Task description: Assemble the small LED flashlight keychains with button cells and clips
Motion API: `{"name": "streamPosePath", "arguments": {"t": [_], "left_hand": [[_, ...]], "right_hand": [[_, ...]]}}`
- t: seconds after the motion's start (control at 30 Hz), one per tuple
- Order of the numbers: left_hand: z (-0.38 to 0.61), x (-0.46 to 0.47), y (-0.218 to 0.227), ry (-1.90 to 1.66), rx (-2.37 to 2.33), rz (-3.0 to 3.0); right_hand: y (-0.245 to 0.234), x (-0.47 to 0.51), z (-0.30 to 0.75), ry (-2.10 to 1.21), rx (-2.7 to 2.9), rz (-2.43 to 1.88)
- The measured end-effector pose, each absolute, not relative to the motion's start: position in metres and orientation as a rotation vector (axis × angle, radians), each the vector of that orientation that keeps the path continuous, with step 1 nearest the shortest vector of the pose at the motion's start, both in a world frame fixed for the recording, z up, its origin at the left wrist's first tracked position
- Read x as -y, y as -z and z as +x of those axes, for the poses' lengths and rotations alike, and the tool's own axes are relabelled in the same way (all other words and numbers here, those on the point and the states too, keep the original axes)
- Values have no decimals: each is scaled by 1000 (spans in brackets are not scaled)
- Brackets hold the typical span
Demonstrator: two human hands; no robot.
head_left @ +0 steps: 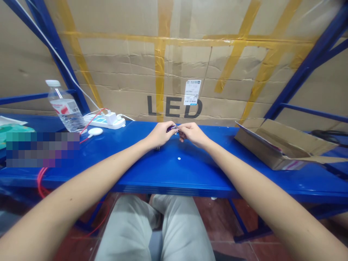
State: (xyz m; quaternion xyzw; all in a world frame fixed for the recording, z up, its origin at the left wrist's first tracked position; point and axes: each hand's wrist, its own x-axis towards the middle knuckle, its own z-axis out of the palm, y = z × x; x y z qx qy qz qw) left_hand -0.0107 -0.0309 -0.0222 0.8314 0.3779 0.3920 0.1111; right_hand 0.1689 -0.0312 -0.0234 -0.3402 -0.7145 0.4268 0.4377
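Two hands at blue table, cardboard wall

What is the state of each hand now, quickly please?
Left hand: closed, pinching the small purple part.
Right hand: closed, pinching the same part's other end.

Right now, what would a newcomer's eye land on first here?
The left hand and right hand meet at mid-table, pinching a small purple part between them above the blue table. Behind stands a taped cardboard wall printed LED; a water bottle stands at far left, an open cardboard box lies at right.
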Motion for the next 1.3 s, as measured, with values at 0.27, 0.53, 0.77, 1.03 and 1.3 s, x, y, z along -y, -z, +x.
{"name": "streamPosePath", "arguments": {"t": [0.27,0.53,0.77,1.03,1.3], "left_hand": [[-13,35,18,-1143,-1090,2603],[-17,36,15,-1038,-1087,2836],[-17,31,20,-1108,-1046,2915],[-16,30,20,-1126,-1065,2864],[-24,22,14,-1294,-1128,2359]], "right_hand": [[23,30,170,-778,1954,-1019],[18,31,171,-371,2077,-1079],[18,32,170,-139,2171,-1083],[16,35,170,-210,2142,-1058],[11,31,179,-627,1913,-1079]]}}
